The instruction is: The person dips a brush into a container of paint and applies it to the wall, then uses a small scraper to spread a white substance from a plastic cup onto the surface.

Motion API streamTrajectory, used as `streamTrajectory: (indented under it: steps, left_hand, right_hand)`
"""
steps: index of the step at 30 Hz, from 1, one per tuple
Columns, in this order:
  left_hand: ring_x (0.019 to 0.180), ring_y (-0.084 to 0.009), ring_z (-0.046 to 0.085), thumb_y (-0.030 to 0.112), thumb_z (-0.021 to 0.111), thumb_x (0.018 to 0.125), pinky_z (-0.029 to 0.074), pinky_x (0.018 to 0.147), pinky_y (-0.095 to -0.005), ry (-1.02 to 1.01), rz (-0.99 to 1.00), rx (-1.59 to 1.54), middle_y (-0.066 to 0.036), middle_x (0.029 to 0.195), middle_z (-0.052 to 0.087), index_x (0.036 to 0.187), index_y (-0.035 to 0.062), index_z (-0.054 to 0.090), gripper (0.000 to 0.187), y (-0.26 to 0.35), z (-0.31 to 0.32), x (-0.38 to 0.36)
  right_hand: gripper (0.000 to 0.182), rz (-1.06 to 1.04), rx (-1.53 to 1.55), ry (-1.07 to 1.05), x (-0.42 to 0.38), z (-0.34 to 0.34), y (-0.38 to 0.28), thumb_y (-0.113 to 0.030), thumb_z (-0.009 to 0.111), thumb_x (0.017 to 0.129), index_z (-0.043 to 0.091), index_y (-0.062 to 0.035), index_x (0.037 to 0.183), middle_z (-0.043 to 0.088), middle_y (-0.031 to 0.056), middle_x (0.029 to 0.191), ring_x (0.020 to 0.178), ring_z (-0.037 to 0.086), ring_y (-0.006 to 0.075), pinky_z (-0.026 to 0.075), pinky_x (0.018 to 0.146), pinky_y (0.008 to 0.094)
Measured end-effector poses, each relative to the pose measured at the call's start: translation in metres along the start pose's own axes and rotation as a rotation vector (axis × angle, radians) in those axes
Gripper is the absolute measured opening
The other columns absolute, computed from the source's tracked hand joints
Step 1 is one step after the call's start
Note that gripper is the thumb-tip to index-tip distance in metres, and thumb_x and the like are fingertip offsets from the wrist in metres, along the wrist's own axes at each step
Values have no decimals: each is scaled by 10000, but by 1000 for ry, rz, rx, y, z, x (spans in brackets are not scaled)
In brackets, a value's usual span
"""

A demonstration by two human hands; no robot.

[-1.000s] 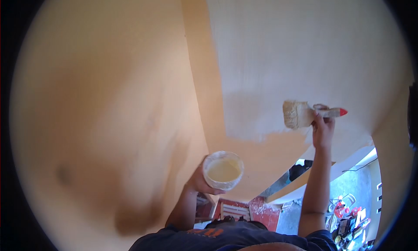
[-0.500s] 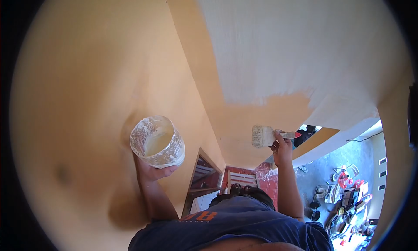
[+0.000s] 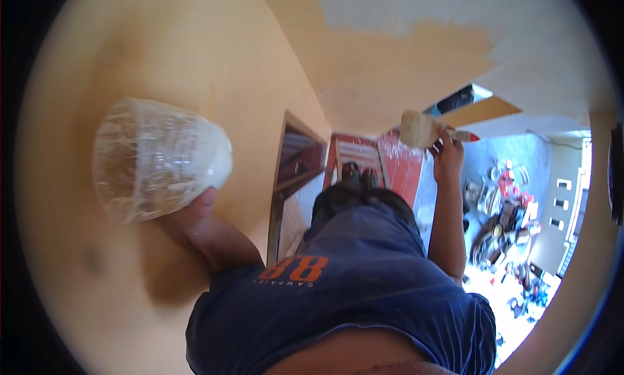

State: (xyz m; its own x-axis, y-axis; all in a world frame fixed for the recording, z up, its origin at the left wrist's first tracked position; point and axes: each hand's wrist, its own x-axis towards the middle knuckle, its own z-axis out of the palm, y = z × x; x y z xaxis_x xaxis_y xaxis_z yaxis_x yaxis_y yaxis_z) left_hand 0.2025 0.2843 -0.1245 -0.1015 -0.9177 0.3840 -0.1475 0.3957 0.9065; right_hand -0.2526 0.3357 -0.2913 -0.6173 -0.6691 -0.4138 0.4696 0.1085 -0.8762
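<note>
My left hand grips a clear plastic tub near its base. White smears coat the tub's sides, and pale paint shows at its bottom end; it leans well over, with its mouth toward the left. My right hand holds a wide paintbrush by its handle, whose tip is red. The bristles point left and look caked with pale paint. In front of the brush is a wall, part tan and part whitish, with a ragged border between the two colours. The brush appears apart from the wall.
A plain tan wall rises on the left. Below are a wood-framed opening and a red floor with white splashes. My feet are by a slatted wooden piece. Many items clutter the lower floor at right.
The tub has moved left and closer to the camera, and has tipped from mouth-up to mouth-left. The view has tilted downward, so more of the floor and my body shows. Both hands keep their hold.
</note>
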Motion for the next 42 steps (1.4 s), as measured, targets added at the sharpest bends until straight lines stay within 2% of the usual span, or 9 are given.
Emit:
streamTrajectory:
  steps: [3, 4, 5, 9, 27, 30, 42]
  left_hand:
    - [1089, -256, 527, 161, 807, 603, 450, 917, -381, -35, -30, 2, -161, 1218, 498, 1321, -32, 315, 891, -19, 9, 33]
    - [1091, -257, 526, 162, 807, 605, 449, 918, -382, -53, -38, -3, -161, 1220, 496, 1323, -31, 313, 893, -17, 10, 31]
    - [1093, -258, 524, 163, 807, 606, 448, 919, -383, -67, -38, -12, -162, 1222, 494, 1325, -31, 310, 895, -18, 0, 33]
    - [1100, -261, 518, 168, 806, 612, 445, 924, -386, -81, 11, -37, -164, 1232, 486, 1332, -29, 300, 902, -13, 24, 26]
    - [1131, -277, 492, 189, 801, 637, 429, 943, -400, 239, 592, -61, -172, 1276, 449, 1365, -20, 254, 934, -29, 34, 42]
    - [1161, -295, 457, 214, 785, 674, 406, 965, -417, 181, 566, -20, -179, 1318, 407, 1394, -3, 213, 945, -34, 25, 39]
    - [1148, -288, 468, 197, 784, 671, 412, 958, -412, 110, 512, 17, -173, 1315, 413, 1393, -1, 215, 939, -41, 15, 34]
  right_hand:
    - [364, 29, -21, 23, -1, -20, 9, -194, 634, 835, 507, -5, 1118, 584, 78, 1006, 863, 599, 210, 494, 683, 330]
    - [368, 20, -24, 21, -4, -25, 12, -192, 631, 838, 507, -3, 1128, 585, 81, 1013, 862, 601, 212, 496, 685, 329]
    - [325, 10, -18, 60, -6, -28, 15, -181, 627, 845, 538, 22, 1082, 605, 91, 941, 806, 609, 177, 502, 664, 302]
    - [345, 13, -22, 113, -6, -46, 31, -190, 635, 844, 536, 26, 1094, 604, 105, 958, 815, 606, 189, 502, 674, 308]
    - [359, 5, -76, 62, -3, -47, 38, -183, 627, 845, 524, 23, 1121, 606, 111, 993, 847, 613, 195, 517, 692, 308]
    - [331, 18, -106, 50, -7, -48, 39, -211, 617, 862, 532, -6, 1108, 592, 94, 976, 838, 614, 197, 516, 710, 320]
    - [320, -1, -104, 47, -10, -48, 32, -216, 618, 862, 539, -10, 1094, 602, 94, 970, 834, 613, 195, 515, 698, 313]
